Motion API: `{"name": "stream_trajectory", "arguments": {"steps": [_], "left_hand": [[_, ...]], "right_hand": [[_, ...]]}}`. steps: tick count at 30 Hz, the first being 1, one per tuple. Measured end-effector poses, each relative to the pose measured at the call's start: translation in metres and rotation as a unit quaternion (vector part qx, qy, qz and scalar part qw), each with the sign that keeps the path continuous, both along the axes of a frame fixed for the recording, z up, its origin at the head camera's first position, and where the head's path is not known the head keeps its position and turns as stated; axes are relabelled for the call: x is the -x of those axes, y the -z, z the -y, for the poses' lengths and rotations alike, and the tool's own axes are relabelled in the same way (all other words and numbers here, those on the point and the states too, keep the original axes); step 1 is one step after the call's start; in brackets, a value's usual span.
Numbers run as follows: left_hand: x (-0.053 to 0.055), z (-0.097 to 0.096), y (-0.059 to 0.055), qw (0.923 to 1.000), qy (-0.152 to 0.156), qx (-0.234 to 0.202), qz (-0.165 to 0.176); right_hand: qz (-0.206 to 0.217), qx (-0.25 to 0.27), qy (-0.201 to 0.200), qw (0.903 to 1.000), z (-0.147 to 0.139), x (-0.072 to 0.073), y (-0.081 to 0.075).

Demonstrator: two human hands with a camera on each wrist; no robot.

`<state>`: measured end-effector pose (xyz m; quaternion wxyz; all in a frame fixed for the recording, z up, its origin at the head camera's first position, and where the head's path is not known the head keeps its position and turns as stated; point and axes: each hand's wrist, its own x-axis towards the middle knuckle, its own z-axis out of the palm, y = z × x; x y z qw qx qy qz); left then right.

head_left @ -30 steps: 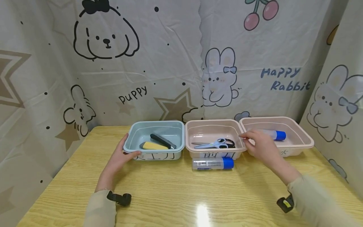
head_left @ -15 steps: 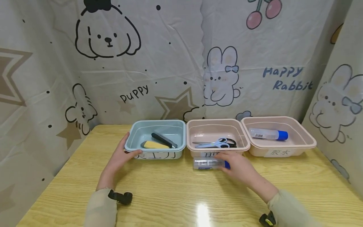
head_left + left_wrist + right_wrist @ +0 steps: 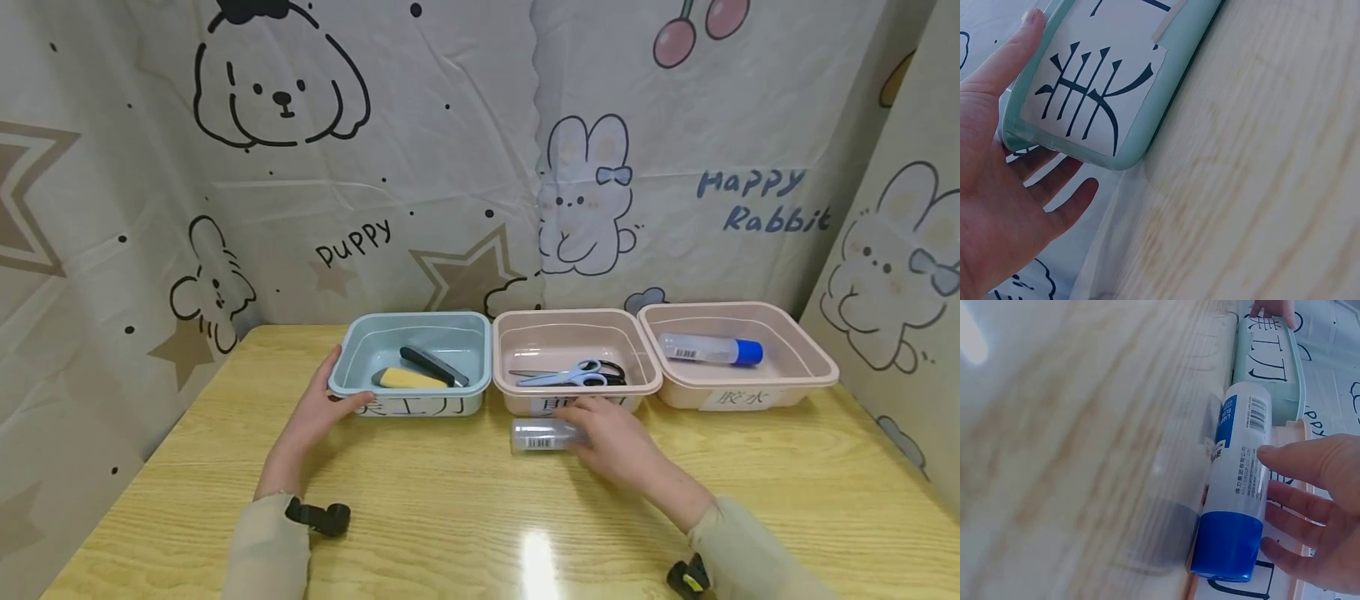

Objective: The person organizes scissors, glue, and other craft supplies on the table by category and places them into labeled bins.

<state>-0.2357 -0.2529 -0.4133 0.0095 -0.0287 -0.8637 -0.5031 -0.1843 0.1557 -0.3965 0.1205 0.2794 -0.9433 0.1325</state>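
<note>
My left hand (image 3: 318, 412) holds the left end of a light blue plastic bin (image 3: 411, 404), thumb on the front rim and fingers along its end. Inside lie a yellow utility knife (image 3: 412, 379) and a dark utility knife (image 3: 433, 365). In front of the middle pink bin (image 3: 573, 318), my right hand (image 3: 618, 442) grips a clear glue bottle (image 3: 543, 435). Its blue cap (image 3: 1227, 545) shows in the right wrist view but is hidden by the hand in the head view. Blue-handled scissors (image 3: 573, 375) and black-handled scissors (image 3: 617, 375) lie in the middle bin.
A second pink bin (image 3: 813, 373) stands at the right with another glue bottle (image 3: 708, 350) lying in it. All three bins stand in a row along the back of the wooden table (image 3: 420, 500). Behind them hangs a printed curtain (image 3: 450, 167).
My right hand has come from the gap between the pink bins to the glue bottle in front and taken hold of it. My left hand has stayed on the blue bin.
</note>
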Motion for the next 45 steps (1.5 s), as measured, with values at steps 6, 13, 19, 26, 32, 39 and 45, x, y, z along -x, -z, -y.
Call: {"name": "stream_trajectory", "arguments": {"steps": [6, 13, 19, 26, 32, 39, 45], "left_hand": [[0.000, 0.001, 0.000, 1.0000, -0.002, 0.001, 0.001], [0.000, 0.001, -0.001, 1.0000, -0.006, 0.001, 0.007], [-0.001, 0.001, -0.002, 0.9999, -0.005, 0.003, 0.011], [-0.001, 0.001, -0.002, 1.0000, -0.002, 0.000, 0.006], [0.000, 0.000, 0.000, 1.0000, 0.002, -0.004, 0.002], [0.000, 0.001, 0.002, 1.0000, -0.002, -0.006, 0.004], [0.001, 0.002, 0.002, 0.9999, -0.006, 0.000, 0.010]], "right_hand": [[0.040, -0.002, 0.002, 0.9992, 0.001, 0.002, 0.000], [0.012, -0.006, -0.038, 0.9992, -0.001, -0.001, -0.003], [-0.020, -0.008, -0.051, 0.9985, -0.009, -0.008, -0.012], [-0.043, -0.005, -0.065, 0.9970, -0.023, -0.014, -0.034], [-0.099, 0.001, -0.070, 0.9926, -0.045, -0.010, -0.049], [-0.102, 0.002, -0.030, 0.9944, -0.072, 0.002, -0.061], [-0.086, -0.001, 0.005, 0.9963, -0.089, 0.011, -0.062]]}}
